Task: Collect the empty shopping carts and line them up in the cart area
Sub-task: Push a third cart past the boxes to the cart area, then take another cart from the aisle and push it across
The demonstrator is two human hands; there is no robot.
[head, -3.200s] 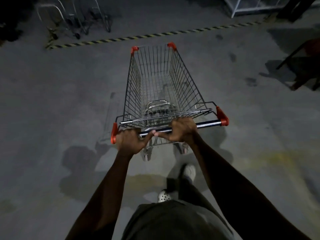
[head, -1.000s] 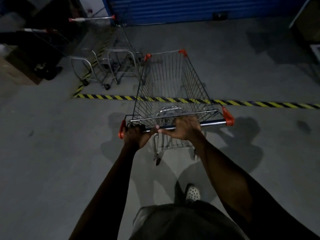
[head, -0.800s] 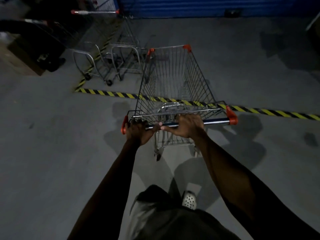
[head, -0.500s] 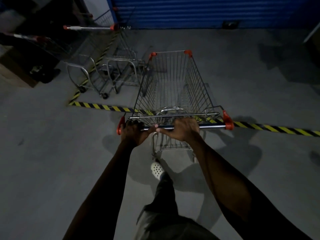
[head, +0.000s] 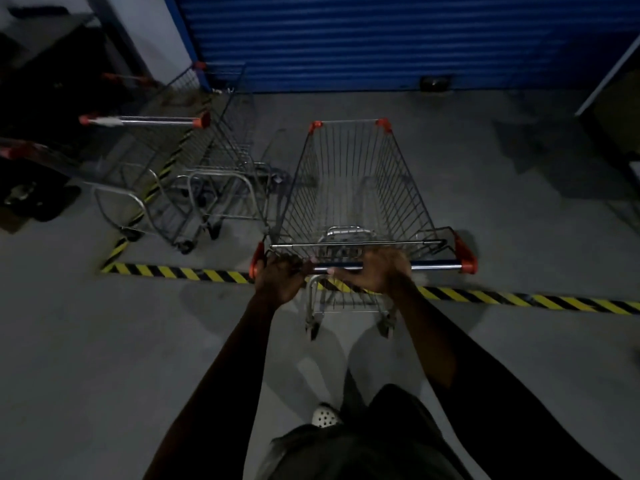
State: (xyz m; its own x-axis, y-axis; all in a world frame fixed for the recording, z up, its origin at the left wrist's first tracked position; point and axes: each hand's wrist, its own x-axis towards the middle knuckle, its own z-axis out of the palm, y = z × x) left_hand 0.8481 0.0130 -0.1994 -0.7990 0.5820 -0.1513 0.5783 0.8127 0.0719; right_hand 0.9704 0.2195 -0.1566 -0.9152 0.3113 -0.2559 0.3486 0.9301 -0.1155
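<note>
An empty wire shopping cart (head: 349,188) with orange corner caps stands straight ahead of me. My left hand (head: 278,277) grips the left end of its handle bar (head: 436,266). My right hand (head: 375,273) grips the bar near its middle. The basket is beyond the yellow-black floor stripe (head: 519,298), and the rear wheels sit just on my side of it. To the left, parked carts (head: 194,161) stand side by side inside the striped area, facing the wall.
A blue roller shutter (head: 381,39) closes the far end. Dark boxes and clutter (head: 38,188) lie at the left. A dark frame or shelf edge (head: 609,109) stands at the right. Grey concrete floor (head: 86,358) surrounds me.
I have pushed the cart forward across the striped line, closer to the shutter and alongside the parked carts. Both hands have kept their hold on the handle.
</note>
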